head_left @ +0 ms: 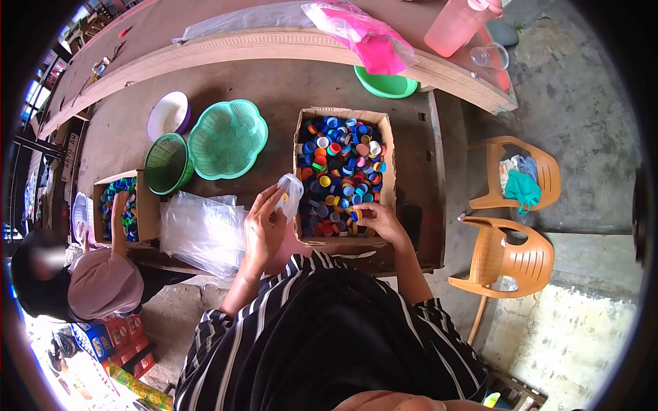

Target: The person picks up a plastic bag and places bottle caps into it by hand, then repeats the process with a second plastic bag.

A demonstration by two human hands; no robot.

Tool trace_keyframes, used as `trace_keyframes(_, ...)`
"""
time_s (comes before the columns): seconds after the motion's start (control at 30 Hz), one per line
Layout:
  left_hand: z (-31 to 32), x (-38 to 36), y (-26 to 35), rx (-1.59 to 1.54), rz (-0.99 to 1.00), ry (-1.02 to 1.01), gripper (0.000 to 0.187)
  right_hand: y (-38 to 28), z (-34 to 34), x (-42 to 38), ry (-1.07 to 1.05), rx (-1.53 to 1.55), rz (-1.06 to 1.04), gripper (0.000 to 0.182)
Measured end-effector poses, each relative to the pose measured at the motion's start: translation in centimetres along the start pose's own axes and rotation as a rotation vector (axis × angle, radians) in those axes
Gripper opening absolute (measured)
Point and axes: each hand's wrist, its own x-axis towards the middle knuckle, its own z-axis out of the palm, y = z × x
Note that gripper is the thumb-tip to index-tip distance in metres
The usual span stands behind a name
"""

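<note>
A cardboard box (389,171) full of bottle caps (332,181) in many colours stands in front of me. My left hand (266,222), left of the box, grips a clear plastic bag (293,194); something yellow shows in or behind it. Over the box's near right part, my right hand (381,222) pinches a yellow and blue bottle cap (356,214). Flat on the table, left of my left hand, lies a stack of clear plastic bags (199,229).
Left of the box are a green basket (229,140), a dark green basket (168,164) and a white-purple bowl (168,115). A co-worker (103,284) reaches into another cap box (140,209). Beyond stands a raised ledge (274,48) with a pink jug (460,27). Chairs (507,257) stand at right.
</note>
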Motion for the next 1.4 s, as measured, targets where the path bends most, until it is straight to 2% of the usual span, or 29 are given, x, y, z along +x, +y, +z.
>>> trace_keyframes(0.1,0.2,-0.5,-0.1,0.002,0.039,-0.006,0.044,-1.6,-0.1,-0.5,0.043,0.025,0.1,0.038)
trace_keyframes(0.2,0.3,-1.3,-0.1,0.012,0.074,-0.009,0.044,-1.6,0.3,-0.8,0.095,0.215,0.046,0.042)
trace_keyframes(0.3,0.1,-1.9,0.3,-0.003,0.071,-0.021,0.043,-0.9,1.7,-0.4,0.384,0.49,0.041,0.048)
trace_keyframes(0.4,0.0,-2.7,0.6,-0.016,0.058,-0.031,0.043,1.1,1.7,-0.1,0.499,-0.486,-0.101,0.047)
trace_keyframes(0.43,0.0,-2.9,0.6,-0.02,0.054,-0.031,0.043,2.0,1.5,0.0,0.419,-0.63,-0.038,0.039)
trace_keyframes(0.53,-0.1,-3.3,0.6,-0.019,0.056,-0.028,0.043,3.3,2.4,0.1,0.222,-0.69,0.082,0.025)
trace_keyframes(0.57,-0.2,-3.4,0.6,-0.022,0.052,-0.031,0.043,3.3,2.5,0.6,0.098,-0.667,0.077,0.014)
trace_keyframes(0.67,-0.2,-3.7,0.6,-0.032,0.049,-0.032,0.043,5.2,3.0,1.4,-0.015,-1.115,0.005,0.015)
trace_keyframes(0.77,-0.2,-3.7,0.7,-0.037,0.058,-0.024,0.043,4.5,3.7,2.1,0.021,-1.268,0.134,0.017)
trace_keyframes(0.87,-0.2,-3.7,0.6,-0.039,0.056,-0.023,0.044,3.4,5.5,2.0,0.085,-1.328,0.157,0.025)
trace_keyframes(1.0,-0.1,-3.8,0.0,-0.044,0.068,-0.006,0.044,7.2,4.7,3.5,0.087,-1.399,0.108,0.02)
trace_keyframes(1.1,-0.2,-3.8,-0.1,-0.053,0.062,0.002,0.044,3.0,4.3,1.7,0.024,-1.146,0.127,0.021)
trace_keyframes(1.2,-0.2,-3.9,-0.3,-0.051,0.047,0.001,0.043,2.1,4.0,0.6,0.255,-0.904,-0.088,0.023)
trace_keyframes(1.33,-0.1,-3.5,-0.2,-0.055,0.041,-0.021,0.042,0.7,3.5,0.2,0.179,-0.216,-0.182,0.013)
trace_keyframes(1.4,0.0,-3.3,0.2,-0.063,0.036,-0.041,0.041,0.2,3.6,-0.1,0.125,-0.003,-0.196,0.014)
